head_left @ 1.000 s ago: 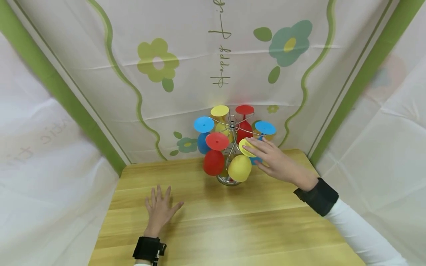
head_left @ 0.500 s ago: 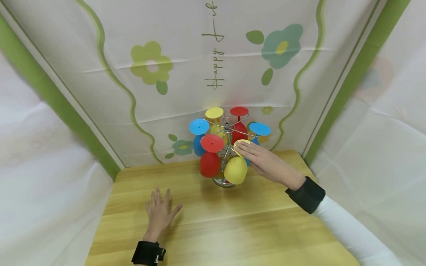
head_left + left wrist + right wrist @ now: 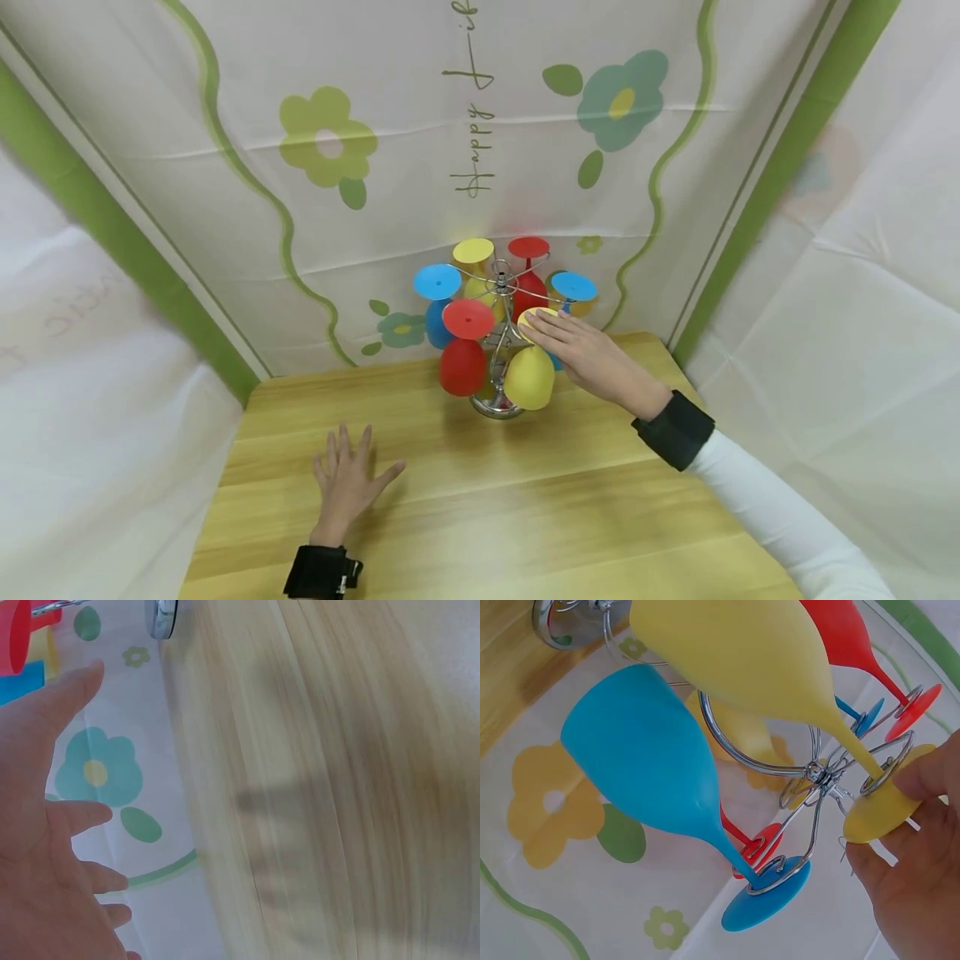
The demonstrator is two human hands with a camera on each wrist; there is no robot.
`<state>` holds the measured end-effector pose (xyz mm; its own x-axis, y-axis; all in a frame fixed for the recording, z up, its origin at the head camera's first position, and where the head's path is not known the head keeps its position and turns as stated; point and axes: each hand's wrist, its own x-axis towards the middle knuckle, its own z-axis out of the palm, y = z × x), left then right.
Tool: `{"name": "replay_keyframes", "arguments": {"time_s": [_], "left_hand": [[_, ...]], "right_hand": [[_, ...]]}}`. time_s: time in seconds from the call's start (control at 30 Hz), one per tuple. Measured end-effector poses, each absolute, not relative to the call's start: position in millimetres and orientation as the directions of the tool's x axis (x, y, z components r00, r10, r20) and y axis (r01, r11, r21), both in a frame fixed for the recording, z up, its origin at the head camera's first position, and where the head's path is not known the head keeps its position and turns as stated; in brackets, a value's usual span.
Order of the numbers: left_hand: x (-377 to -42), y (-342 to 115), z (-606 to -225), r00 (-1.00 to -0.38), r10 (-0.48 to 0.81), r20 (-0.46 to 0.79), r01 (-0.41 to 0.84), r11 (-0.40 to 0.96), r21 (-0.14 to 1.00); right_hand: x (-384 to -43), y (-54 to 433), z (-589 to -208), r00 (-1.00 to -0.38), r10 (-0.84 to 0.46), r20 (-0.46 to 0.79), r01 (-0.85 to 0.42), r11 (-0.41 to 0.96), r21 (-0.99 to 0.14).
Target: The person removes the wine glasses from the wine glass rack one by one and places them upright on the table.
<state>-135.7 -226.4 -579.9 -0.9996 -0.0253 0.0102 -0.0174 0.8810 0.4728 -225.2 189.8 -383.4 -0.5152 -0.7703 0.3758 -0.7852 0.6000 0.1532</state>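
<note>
A metal rack (image 3: 497,407) holds several plastic wine glasses upside down in red, blue and yellow. At its front right, my right hand (image 3: 581,350) pinches the round foot of a yellow wine glass (image 3: 530,379). The right wrist view has my thumb on the stem side of that foot and fingers behind it; the stem of the yellow wine glass (image 3: 855,754) sits in a wire loop. A blue wine glass (image 3: 649,750) hangs beside it. My left hand (image 3: 347,487), fingers spread and holding nothing, is over the wooden table (image 3: 480,517) to the left of the rack.
A red wine glass (image 3: 462,367) hangs at the rack's front left, with a blue wine glass (image 3: 438,321) behind it. A white flowered cloth (image 3: 405,208) stands close behind the rack, and white cloth sides (image 3: 825,333) flank the table.
My right fingers have drawn together over the yellow glass's foot. Its bowl has swung slightly to the right relative to the rack's base. My left hand stays spread in nearly the same place.
</note>
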Motion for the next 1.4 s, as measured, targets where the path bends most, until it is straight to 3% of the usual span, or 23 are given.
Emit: {"name": "replay_keyframes", "arguments": {"time_s": [0.33,0.67,1.1,1.4], "left_hand": [[-135.9,-232.6,-576.0,-0.999,-0.032,0.031,-0.014,0.889,0.457],[-131.3,-236.7,-577.5,-0.997,-0.042,0.058,-0.011,0.891,0.454],[-128.1,-227.9,-584.7,-0.996,-0.064,0.055,-0.028,0.866,0.499],[-127.0,-225.8,-587.3,-0.993,-0.066,0.099,-0.011,0.879,0.478]], "right_hand": [[-221.8,184.6,-395.4,-0.464,-0.752,0.468,-0.808,0.576,0.124],[-221.0,168.0,-397.9,-0.415,-0.762,0.498,-0.813,0.555,0.173],[-230.1,157.3,-392.9,-0.404,-0.760,0.509,-0.824,0.544,0.157],[-240.4,158.7,-394.8,-0.443,-0.719,0.536,-0.811,0.576,0.103]]}}
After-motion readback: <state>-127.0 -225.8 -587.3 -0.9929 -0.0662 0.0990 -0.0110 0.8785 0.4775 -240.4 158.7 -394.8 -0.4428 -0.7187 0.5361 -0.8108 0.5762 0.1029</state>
